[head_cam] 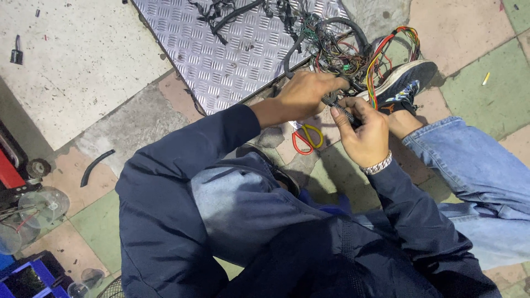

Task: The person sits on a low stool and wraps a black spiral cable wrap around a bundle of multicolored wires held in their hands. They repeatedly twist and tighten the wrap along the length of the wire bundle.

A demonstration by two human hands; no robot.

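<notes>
Just above the frame's centre, the left hand (302, 94) pinches a black wrapped cable (341, 110) while the right hand (363, 135) grips its lower end, seemingly to steady it, beside the tangled wiring harness (353, 49) on the tread plate (232, 49), scissors (307, 138) below.

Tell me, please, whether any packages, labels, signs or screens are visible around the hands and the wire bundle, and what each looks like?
None that can be made out: no package, label, sign or screen shows.
Both hands, left hand and right hand, hold a black-wrapped wire bundle.
Blue crate: bottom left corner, rectangular, contents unclear.
</notes>
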